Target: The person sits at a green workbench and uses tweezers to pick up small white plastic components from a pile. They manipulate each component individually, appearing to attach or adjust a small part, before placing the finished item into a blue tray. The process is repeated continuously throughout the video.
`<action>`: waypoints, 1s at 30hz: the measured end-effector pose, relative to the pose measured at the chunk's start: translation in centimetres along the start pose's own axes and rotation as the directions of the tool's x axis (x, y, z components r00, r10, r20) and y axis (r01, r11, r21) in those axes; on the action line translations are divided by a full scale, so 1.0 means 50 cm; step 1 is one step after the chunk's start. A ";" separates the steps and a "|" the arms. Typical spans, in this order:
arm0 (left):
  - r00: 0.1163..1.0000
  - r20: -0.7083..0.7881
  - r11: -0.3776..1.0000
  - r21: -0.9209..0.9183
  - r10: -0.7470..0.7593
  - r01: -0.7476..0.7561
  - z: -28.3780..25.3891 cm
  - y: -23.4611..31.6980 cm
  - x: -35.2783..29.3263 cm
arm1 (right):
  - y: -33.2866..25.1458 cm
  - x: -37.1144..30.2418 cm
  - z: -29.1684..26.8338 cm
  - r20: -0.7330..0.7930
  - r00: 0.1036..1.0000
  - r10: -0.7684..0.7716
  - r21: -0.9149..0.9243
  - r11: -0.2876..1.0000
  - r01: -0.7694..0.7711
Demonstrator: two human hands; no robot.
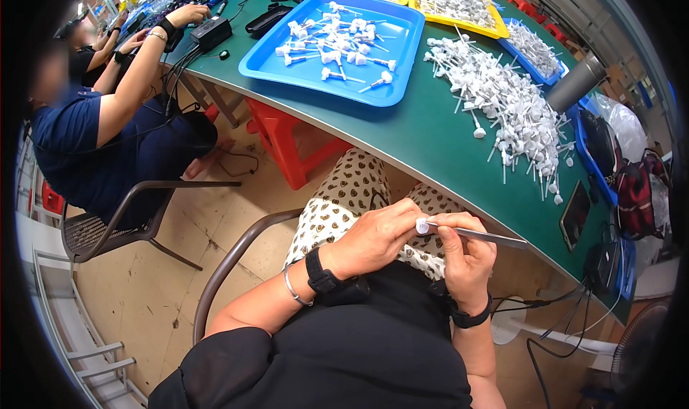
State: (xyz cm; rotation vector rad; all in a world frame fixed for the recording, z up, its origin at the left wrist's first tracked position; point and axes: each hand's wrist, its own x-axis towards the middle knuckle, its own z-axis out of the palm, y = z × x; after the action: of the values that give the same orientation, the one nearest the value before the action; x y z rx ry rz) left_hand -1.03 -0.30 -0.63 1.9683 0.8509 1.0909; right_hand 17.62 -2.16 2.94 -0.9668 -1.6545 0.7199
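Observation:
Above my lap my hands meet around one small white plastic part. My left hand pinches it in closed fingers. My right hand is closed around a slim, flat metal tool, whose inner end is at the white part; whether it is a blade or tweezers I cannot tell. The tool's other end sticks out to the right. Similar white parts with thin stems lie in a large loose pile on the green table, and more are spread in a blue tray.
Yellow trays full of white parts stand at the back. A grey cylinder, a phone and bags are at the right. Cables hang below the table's right end. A co-worker sits at the left, near a red stool.

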 end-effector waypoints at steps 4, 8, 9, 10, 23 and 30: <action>1.000 0.009 1.000 -0.014 0.001 -0.001 -0.001 0.001 0.000 | 0.000 0.000 -0.001 0.005 1.000 0.019 0.035 0.999 -0.019; 1.000 0.015 1.000 -0.017 0.015 -0.014 -0.001 -0.003 -0.001 | -0.002 0.000 -0.002 0.015 0.999 0.035 0.018 0.999 -0.035; 1.000 0.004 1.000 -0.018 0.022 -0.022 0.001 -0.005 -0.001 | -0.004 0.000 -0.001 0.016 0.999 0.040 0.006 0.999 -0.040; 1.000 -0.006 0.999 -0.018 0.029 -0.029 0.003 -0.007 0.000 | -0.005 0.000 0.000 0.011 1.000 0.026 -0.018 1.000 -0.026; 0.998 -0.038 0.992 -0.116 0.040 -0.044 0.002 -0.001 0.008 | -0.030 0.010 -0.011 0.011 0.986 0.165 0.198 0.966 -0.164; 0.999 -0.047 0.989 -0.148 -0.009 0.002 -0.001 -0.006 0.004 | -0.013 0.007 -0.015 0.000 0.974 0.228 0.401 0.892 -0.209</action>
State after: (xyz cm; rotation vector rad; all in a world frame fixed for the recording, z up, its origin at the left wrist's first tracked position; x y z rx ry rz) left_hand -1.04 0.03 -0.78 1.8236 0.7768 1.1673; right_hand 18.16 -2.17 3.86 -0.8701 -1.2972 1.1296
